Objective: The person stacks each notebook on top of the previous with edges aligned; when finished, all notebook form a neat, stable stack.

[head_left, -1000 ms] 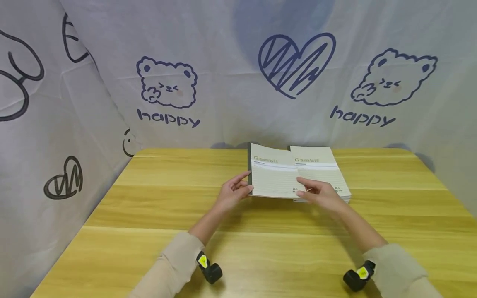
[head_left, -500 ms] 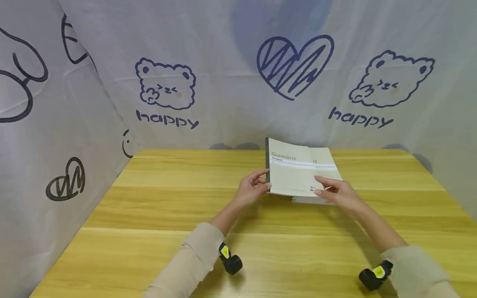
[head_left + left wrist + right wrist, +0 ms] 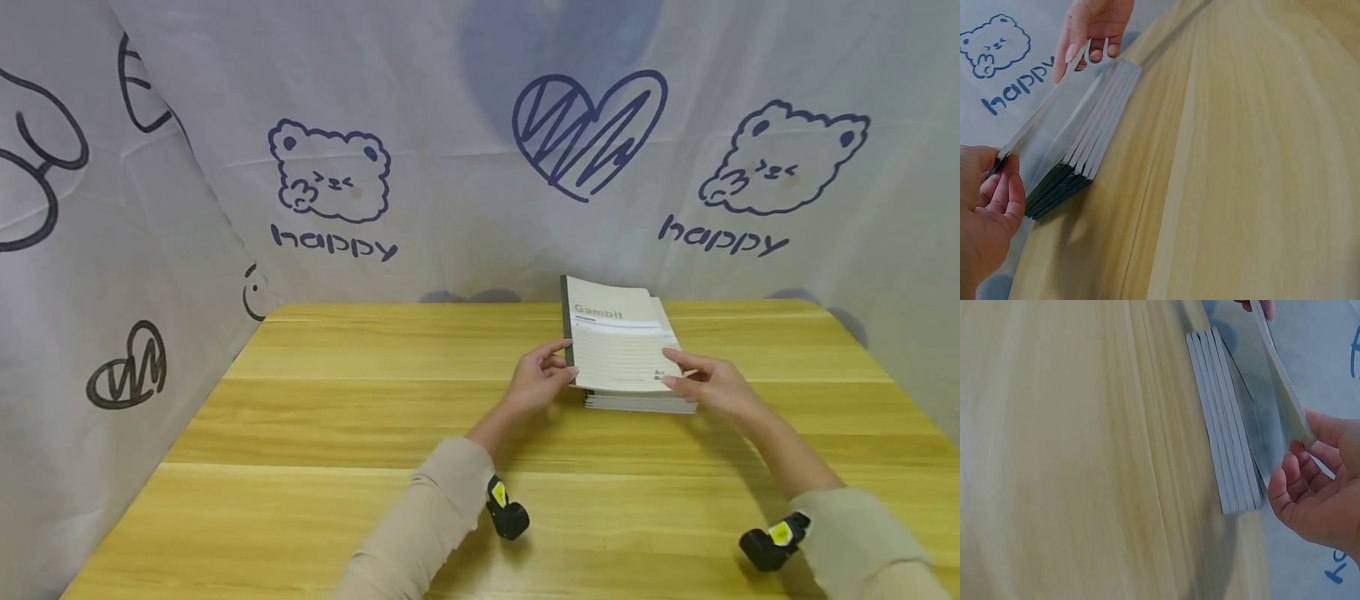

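Note:
A cream notebook (image 3: 615,346) lettered "Gambit" is held above a stack of similar notebooks (image 3: 637,404). My left hand (image 3: 538,379) pinches its dark spine edge, thumb on top and fingers beneath. At the opposite edge, near the lower right corner, my right hand (image 3: 712,385) pinches it the same way. Both wrist views show a gap between the held notebook and the stack (image 3: 1225,425). The stack's dark spines (image 3: 1060,190) face left. Most of the top notebook in the stack is hidden from the head view.
The stack lies near the back edge of a wood-grain table (image 3: 337,417). Behind it hangs a pale cloth (image 3: 450,167) printed with bears, hearts and the word "happy". Another stretch of this cloth runs along the left side.
Both hands have moved right, carrying the notebook from beside and partly over the stack to almost wholly above it. The neighbouring cover's lettering is now hidden.

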Demonstrator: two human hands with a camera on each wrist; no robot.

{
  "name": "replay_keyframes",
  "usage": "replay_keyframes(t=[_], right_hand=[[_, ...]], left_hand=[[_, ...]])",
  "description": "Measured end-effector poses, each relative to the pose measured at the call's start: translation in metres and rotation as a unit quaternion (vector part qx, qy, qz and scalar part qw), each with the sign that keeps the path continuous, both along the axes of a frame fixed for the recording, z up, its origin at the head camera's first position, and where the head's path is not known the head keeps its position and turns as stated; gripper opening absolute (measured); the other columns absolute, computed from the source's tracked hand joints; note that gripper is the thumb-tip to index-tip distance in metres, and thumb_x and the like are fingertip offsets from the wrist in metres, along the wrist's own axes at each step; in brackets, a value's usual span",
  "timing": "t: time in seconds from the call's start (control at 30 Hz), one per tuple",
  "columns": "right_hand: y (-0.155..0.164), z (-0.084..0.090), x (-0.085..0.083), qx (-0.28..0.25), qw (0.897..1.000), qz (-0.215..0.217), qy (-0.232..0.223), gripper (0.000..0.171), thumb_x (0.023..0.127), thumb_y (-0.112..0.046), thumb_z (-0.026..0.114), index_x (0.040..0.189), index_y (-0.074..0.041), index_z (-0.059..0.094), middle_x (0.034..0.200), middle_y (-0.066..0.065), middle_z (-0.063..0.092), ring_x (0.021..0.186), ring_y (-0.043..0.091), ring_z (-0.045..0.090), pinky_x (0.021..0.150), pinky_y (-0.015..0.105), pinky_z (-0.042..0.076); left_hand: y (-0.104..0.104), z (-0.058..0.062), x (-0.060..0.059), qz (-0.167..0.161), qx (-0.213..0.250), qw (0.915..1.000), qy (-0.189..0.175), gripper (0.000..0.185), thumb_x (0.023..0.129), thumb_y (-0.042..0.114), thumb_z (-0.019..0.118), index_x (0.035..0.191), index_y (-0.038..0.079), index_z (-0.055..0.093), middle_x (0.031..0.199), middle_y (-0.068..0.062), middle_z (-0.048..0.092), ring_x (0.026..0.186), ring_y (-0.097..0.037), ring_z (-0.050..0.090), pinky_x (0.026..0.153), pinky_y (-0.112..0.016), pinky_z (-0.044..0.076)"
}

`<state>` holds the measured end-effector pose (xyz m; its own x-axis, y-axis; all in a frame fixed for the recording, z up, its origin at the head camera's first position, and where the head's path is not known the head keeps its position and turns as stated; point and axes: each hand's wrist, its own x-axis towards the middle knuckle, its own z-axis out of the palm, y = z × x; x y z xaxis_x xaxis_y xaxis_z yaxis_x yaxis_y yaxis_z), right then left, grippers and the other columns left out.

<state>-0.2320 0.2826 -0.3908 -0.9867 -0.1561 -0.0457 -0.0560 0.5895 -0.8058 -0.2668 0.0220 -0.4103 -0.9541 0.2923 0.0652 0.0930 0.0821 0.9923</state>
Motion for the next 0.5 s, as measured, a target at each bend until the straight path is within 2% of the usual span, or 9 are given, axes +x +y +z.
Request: replay_keyframes(t=[0.23,0.37,0.5], right_hand=[[0.010,-0.003,-0.003,0.001,1.000,-0.015,-0.018,0.065,0.092,-0.032,0.057,0.143,-0.001,0.030,0.133,0.028,0.040,0.080,0.008,0.046,0.064,0.022,0.048],[0.015,-0.008,-0.005,-0.007,1.000,-0.021,-0.017,0.064,0.093,-0.030,0.056,0.143,0.000,0.030,0.134,0.029,0.037,0.078,0.004,0.046,0.063,0.022,0.048],[0.019,-0.012,-0.007,-0.007,0.999,-0.027,-0.017,0.065,0.093,-0.031,0.056,0.143,-0.001,0.029,0.137,0.029,0.037,0.079,0.003,0.045,0.063,0.021,0.046]], left_hand=[[0.013,-0.003,-0.004,-0.003,-0.039,0.9988,0.029,0.047,0.087,0.001,0.060,0.132,0.002,0.049,0.086,-0.008,0.057,0.069,-0.006,0.051,0.061,-0.015,0.043],[0.021,-0.006,-0.006,0.000,-0.066,0.9967,0.047,0.047,0.086,0.001,0.060,0.132,0.000,0.049,0.085,-0.010,0.058,0.069,-0.007,0.048,0.060,-0.014,0.041],[0.026,-0.012,-0.009,0.000,-0.083,0.9940,0.071,0.047,0.086,0.000,0.060,0.131,-0.002,0.048,0.079,-0.005,0.053,0.068,-0.007,0.044,0.060,-0.013,0.038]])
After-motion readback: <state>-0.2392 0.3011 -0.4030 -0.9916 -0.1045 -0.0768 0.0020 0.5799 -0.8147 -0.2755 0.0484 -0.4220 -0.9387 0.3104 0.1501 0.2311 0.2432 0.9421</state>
